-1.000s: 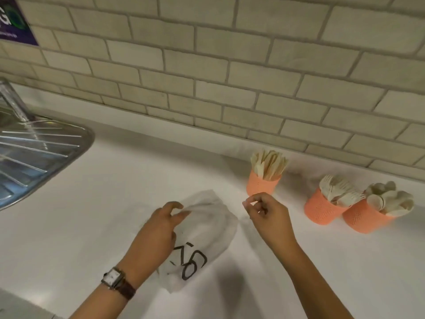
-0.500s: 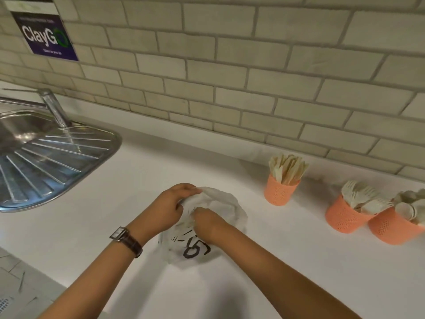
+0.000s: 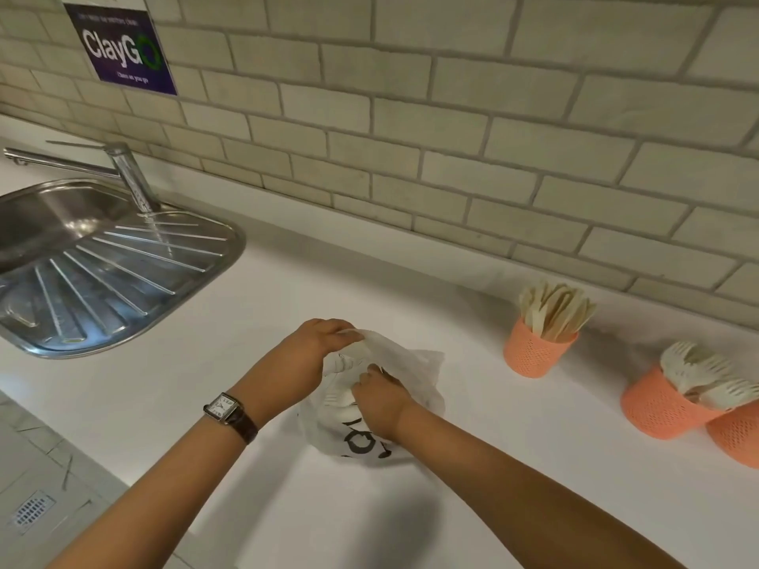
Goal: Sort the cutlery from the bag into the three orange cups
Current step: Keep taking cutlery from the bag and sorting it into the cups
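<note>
A white plastic bag (image 3: 415, 371) with black print lies on the white counter (image 3: 246, 363). My left hand (image 3: 318, 342) pinches its upper edge and holds the mouth up. Inside the opening my right hand (image 3: 380, 398) has its fingers curled among pale cutlery (image 3: 339, 398); what it grips is hidden. To the right stand three orange mesh cups: one with knives (image 3: 534, 353), one with forks (image 3: 661, 408), and a third (image 3: 735, 433) cut off by the frame edge.
A steel sink with drainer (image 3: 102, 273) and tap (image 3: 131, 174) sits at the left. The tiled wall (image 3: 451, 117) runs behind the counter, with a blue sign (image 3: 123, 51) on it. The counter's front edge and the floor (image 3: 37, 486) show at lower left.
My right hand went from the air near the knife cup down into the bag's mouth. My left hand took hold of the bag's edge and lifted it. The view shifted left.
</note>
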A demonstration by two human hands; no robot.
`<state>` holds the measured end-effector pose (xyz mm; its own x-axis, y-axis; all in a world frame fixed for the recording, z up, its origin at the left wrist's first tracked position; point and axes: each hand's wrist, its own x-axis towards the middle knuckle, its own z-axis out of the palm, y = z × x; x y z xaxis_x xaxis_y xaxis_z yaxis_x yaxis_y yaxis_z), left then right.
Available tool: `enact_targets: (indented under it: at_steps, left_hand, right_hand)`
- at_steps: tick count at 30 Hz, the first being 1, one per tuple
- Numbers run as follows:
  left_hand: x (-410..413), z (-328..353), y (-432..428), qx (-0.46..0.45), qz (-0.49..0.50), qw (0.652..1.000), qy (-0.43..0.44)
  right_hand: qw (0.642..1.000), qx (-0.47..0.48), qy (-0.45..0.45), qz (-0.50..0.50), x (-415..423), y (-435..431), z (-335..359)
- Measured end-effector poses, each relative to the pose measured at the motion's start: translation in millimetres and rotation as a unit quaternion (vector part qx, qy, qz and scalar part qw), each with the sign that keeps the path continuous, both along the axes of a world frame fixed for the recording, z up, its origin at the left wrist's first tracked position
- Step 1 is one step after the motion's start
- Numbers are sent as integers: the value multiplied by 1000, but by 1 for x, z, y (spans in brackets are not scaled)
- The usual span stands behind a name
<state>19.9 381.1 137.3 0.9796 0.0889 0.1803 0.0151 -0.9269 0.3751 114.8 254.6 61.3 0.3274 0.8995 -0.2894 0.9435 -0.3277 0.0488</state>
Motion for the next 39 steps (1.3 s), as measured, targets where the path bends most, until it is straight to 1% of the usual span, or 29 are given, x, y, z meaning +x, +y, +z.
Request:
enact_targets:
  at_steps: [3,5,7,8,10,12,13,15,16,17,18,19,20,21,22,23,24,26,28,29,31,33,35,36,38,39]
  left_hand:
    - [-3,0,-1,13,10,1000,15]
    - [-6,2,-2,16,25,999,26]
    - [-8,2,-4,16,37,999,24]
    - [-7,2,-7,10,37,999,26]
    - [-2,0,-16,-11,22,999,35]
    - [6,-2,-21,-33,-2,998,45]
    - [10,-3,-22,-47,-5,998,46]
    - [13,-3,-20,-73,3,997,29]
    - [13,-3,-18,-79,10,997,16]
    - [12,-2,-17,-77,18,997,0]
    - [11,-3,-17,-70,29,997,-12]
    - [9,-2,-18,-65,41,997,-20]
    - [8,-2,-21,-67,53,996,-18]
    - [6,-2,-26,-71,58,996,-11]
    - [5,-3,-33,-77,55,995,0]
    - [5,-4,-40,-83,47,995,14]
    - [4,-6,-48,-92,37,995,25]
    - [4,-10,-65,-106,27,993,31]
    - [4,-13,-82,-109,19,994,8]
    - [5,-13,-93,-119,6,993,-8]
    - [8,-12,-117,-175,-36,984,-26]
    - [15,-10,-143,-248,-75,966,-16]
    - [20,-9,-170,-307,-101,946,9]
    - [24,-9,-184,-336,-108,935,19]
    - [30,-5,-210,-393,-106,913,35]
    - [33,-3,-222,-419,-102,901,44]
  right_hand:
    - [997,-58,-49,-3,-10,5,17]
    - [995,-81,-63,-1,-19,3,35]
    - [995,-62,-71,36,-33,-2,50]
    - [993,-34,-95,63,-41,-4,55]
    - [986,-9,-134,98,-55,-11,69]
    - [970,-67,-197,127,-61,-16,70]
    - [971,-69,-189,131,-62,-20,70]
    - [981,-29,-163,103,-60,-34,80]
    - [982,5,-172,81,-54,-43,82]
    - [983,60,-170,47,-48,-56,83]
    - [982,122,-141,1,-43,-72,85]
    - [974,189,-112,-55,-35,-90,82]
    - [961,252,-57,-101,-27,-108,79]
    - [937,310,15,-161,-21,-127,80]
    - [905,345,89,-234,-17,-145,81]
    - [863,372,159,-302,-13,-160,82]
    - [822,396,211,-350,-13,-174,81]
    - [763,436,258,-401,-15,-193,79]
    - [704,464,307,-442,-23,-203,76]
    - [664,483,337,-461,-27,-207,74]
    - [576,525,384,-495,-36,-217,73]
    - [506,561,403,-516,-44,-226,75]
    - [461,592,403,-524,-52,-235,75]
    - [450,603,396,-527,-54,-241,76]
    - [441,613,378,-535,-58,-253,78]
    - [447,615,363,-539,-58,-260,78]
